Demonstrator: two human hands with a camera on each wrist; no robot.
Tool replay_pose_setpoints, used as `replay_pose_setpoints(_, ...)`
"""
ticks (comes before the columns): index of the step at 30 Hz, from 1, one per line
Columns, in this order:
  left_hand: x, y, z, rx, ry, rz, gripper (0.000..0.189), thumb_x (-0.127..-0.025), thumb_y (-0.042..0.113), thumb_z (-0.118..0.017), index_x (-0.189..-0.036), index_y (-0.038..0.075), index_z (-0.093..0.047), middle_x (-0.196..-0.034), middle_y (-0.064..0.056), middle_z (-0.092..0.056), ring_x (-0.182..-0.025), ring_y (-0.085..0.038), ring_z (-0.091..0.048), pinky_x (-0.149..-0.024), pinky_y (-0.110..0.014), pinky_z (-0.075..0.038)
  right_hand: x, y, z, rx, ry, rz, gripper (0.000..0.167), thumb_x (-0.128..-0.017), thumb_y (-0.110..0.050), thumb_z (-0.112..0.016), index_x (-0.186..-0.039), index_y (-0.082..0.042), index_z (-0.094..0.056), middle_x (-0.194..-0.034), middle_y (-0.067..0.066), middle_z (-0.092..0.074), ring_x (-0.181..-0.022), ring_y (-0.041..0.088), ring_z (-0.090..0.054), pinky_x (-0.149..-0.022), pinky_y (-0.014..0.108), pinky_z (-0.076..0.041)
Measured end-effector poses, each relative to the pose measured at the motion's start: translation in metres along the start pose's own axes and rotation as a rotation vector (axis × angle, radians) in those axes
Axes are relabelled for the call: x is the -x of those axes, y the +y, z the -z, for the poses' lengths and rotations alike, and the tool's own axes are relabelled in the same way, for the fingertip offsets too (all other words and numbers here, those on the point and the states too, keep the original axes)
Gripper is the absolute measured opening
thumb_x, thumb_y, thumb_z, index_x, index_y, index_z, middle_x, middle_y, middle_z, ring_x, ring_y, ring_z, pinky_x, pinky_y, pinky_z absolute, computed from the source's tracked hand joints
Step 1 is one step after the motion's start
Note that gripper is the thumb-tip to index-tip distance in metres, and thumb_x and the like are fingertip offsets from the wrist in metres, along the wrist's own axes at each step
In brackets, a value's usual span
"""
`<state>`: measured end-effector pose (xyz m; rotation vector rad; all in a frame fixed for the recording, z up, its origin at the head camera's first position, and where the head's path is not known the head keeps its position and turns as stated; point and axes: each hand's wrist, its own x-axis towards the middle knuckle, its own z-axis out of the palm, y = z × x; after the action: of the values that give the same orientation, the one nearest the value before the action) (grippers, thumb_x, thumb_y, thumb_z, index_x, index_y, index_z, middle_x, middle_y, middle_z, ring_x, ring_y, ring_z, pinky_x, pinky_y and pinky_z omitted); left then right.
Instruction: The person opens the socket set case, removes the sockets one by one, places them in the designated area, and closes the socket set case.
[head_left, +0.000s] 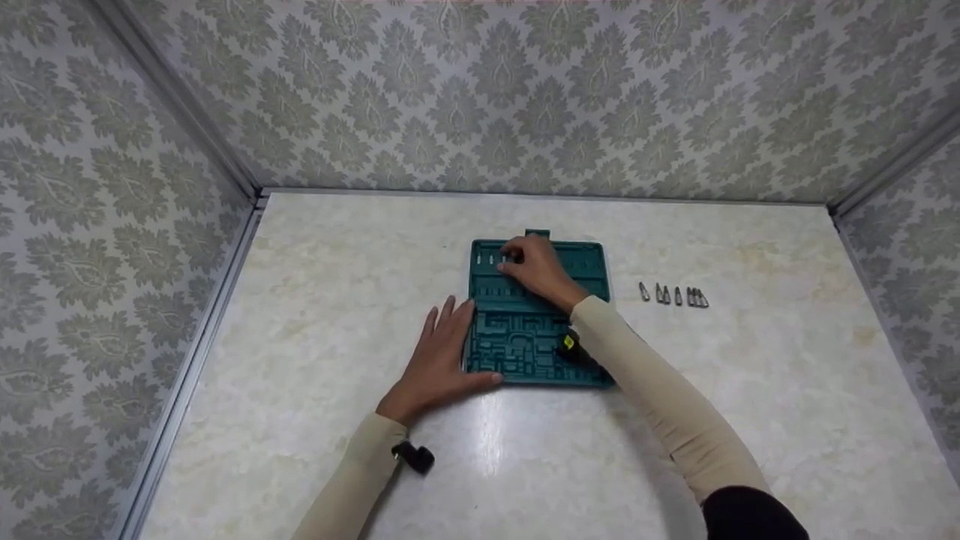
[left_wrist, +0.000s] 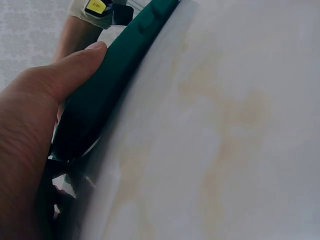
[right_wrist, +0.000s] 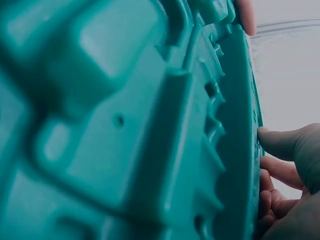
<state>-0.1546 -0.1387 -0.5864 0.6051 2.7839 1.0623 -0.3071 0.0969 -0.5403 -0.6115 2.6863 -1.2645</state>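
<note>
An opened green plastic tool case (head_left: 491, 304) lies flat on the table, its moulded compartments facing up. My right hand (head_left: 536, 268) reaches over its far half and pinches a small metal bit between thumb and index finger; the fingers mostly hide it. Two similar bits (head_left: 492, 259) stand in the slots just left of those fingertips. In the right wrist view, the right hand (right_wrist: 292, 170) shows beyond a green ridge. My left hand (head_left: 439, 364) rests along the case's left side, fingers extended. Its thumb (left_wrist: 80, 70) lies over the near edge.
Several small metal bits (head_left: 677, 296) lie in a loose row on the table (head_left: 772, 360), right of the case. A latch tab (head_left: 538, 234) sticks out from the far edge. Patterned walls (head_left: 510, 97) enclose the table at the back and sides.
</note>
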Motion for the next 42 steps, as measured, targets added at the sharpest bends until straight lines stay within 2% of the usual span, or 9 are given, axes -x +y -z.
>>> replay_pose_setpoints(5, 0.001, 0.000, 0.000, -0.012, 0.002, 0.004, 0.134, -0.084, 0.084, -0.074, -0.179, 0.018, -0.008, -0.186, -0.002, -0.011, -0.172, -0.022, 0.004, -0.137, -0.044, 0.007, 0.003, -0.001, -0.001, -0.019, 0.011, -0.055, 0.038, -0.105, -0.015, -0.077, -0.136, 0.006, -0.072, -0.134, 0.024, -0.069, -0.123, 0.036, -0.065, -0.109, 0.053, -0.054)
replay_pose_setpoints(11, 0.001, 0.000, 0.001, -0.025, -0.004, 0.000, 0.134, -0.084, 0.084, -0.073, -0.179, 0.016, -0.008, -0.185, 0.000, -0.010, -0.172, -0.022, 0.004, -0.137, -0.044, 0.007, 0.002, -0.004, -0.004, -0.013, 0.025, -0.060, 0.037, -0.105, -0.014, -0.077, -0.137, 0.005, -0.073, -0.134, 0.023, -0.072, -0.121, 0.035, -0.068, -0.107, 0.053, -0.056)
replay_pose_setpoints(18, 0.002, 0.001, 0.001, -0.018, -0.009, -0.007, 0.134, -0.084, 0.084, -0.073, -0.179, 0.016, -0.007, -0.185, 0.000, -0.009, -0.171, -0.022, 0.006, -0.137, -0.043, 0.008, 0.005, -0.005, -0.009, -0.165, 0.131, -0.120, 0.028, -0.101, -0.005, -0.080, -0.126, 0.002, -0.072, -0.118, 0.019, -0.068, -0.104, 0.030, -0.060, -0.096, 0.046, -0.054)
replay_pose_setpoints(21, 0.001, 0.002, 0.001, -0.015, -0.008, -0.017, 0.134, -0.084, 0.084, -0.073, -0.179, 0.015, -0.007, -0.185, -0.002, -0.010, -0.172, -0.024, 0.005, -0.137, -0.045, 0.007, 0.008, -0.003, -0.010, -0.190, 0.164, -0.103, 0.022, -0.101, -0.003, -0.078, -0.122, 0.003, -0.072, -0.117, 0.019, -0.069, -0.103, 0.030, -0.062, -0.095, 0.046, -0.054)
replay_pose_setpoints(25, 0.001, 0.004, 0.001, -0.006, -0.004, -0.015, 0.135, -0.084, 0.085, -0.073, -0.179, 0.016, -0.008, -0.185, -0.002, -0.011, -0.172, -0.023, 0.005, -0.137, -0.045, 0.007, 0.009, -0.002, -0.011, -0.170, 0.185, -0.077, 0.018, -0.102, -0.003, -0.076, -0.118, 0.005, -0.076, -0.118, 0.019, -0.072, -0.107, 0.032, -0.067, -0.098, 0.051, -0.057)
replay_pose_setpoints(29, 0.000, 0.003, 0.000, 0.000, 0.003, -0.011, 0.135, -0.083, 0.085, -0.073, -0.179, 0.016, -0.008, -0.185, -0.003, -0.012, -0.172, -0.023, 0.005, -0.137, -0.044, 0.007, 0.009, -0.002, -0.009, -0.239, 0.238, -0.076, 0.017, -0.104, -0.005, -0.075, -0.118, 0.005, -0.078, -0.118, 0.018, -0.073, -0.108, 0.030, -0.067, -0.098, 0.045, -0.056)
replay_pose_setpoints(33, 0.000, 0.002, -0.002, -0.006, 0.006, -0.010, 0.135, -0.083, 0.086, -0.073, -0.179, 0.017, -0.008, -0.185, -0.002, -0.011, -0.171, -0.022, 0.005, -0.137, -0.042, 0.008, 0.011, 0.001, 0.001, -0.373, 0.309, -0.052, 0.021, -0.107, -0.008, -0.073, -0.122, 0.006, -0.077, -0.119, 0.016, -0.074, -0.105, 0.026, -0.066, -0.094, 0.037, -0.055)
replay_pose_setpoints(35, 0.000, 0.002, -0.002, -0.013, 0.004, -0.010, 0.135, -0.083, 0.087, -0.072, -0.179, 0.018, -0.008, -0.185, 0.000, -0.011, -0.171, -0.021, 0.006, -0.137, -0.041, 0.009, 0.016, 0.002, 0.011, -0.398, 0.326, -0.044, 0.021, -0.107, -0.010, -0.074, -0.123, 0.004, -0.077, -0.119, 0.014, -0.075, -0.105, 0.024, -0.066, -0.094, 0.036, -0.054)
replay_pose_setpoints(42, 0.001, -0.001, -0.002, -0.033, 0.013, -0.020, 0.133, -0.084, 0.085, -0.072, -0.179, 0.016, -0.009, -0.185, 0.001, -0.012, -0.172, -0.023, 0.004, -0.137, -0.042, 0.008, 0.046, 0.012, 0.050, -0.326, 0.340, -0.046, 0.024, -0.106, -0.017, -0.077, -0.123, 0.000, -0.078, -0.121, 0.011, -0.076, -0.110, 0.021, -0.068, -0.099, 0.037, -0.055)
